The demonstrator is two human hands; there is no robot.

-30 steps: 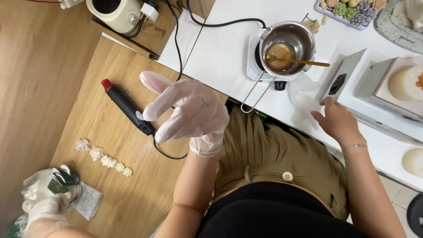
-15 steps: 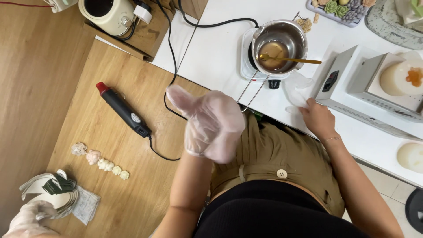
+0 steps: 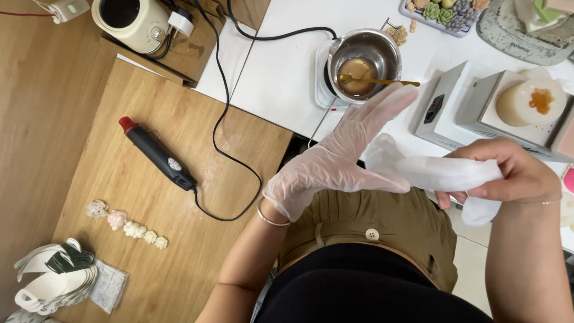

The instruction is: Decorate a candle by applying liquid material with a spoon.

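Glove [image 3: 445,174], loose and clear, pinched in bare right hand [image 3: 508,173]. Left hand [image 3: 335,167] already gloved, fingers spread flat, gripping nothing, above counter [image 3: 281,78] edge.

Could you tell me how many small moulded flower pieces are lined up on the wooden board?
5, in a diagonal row on the wooden board: first flower piece, second, third, fourth, fifth, below the black heat tool. None looks hidden.
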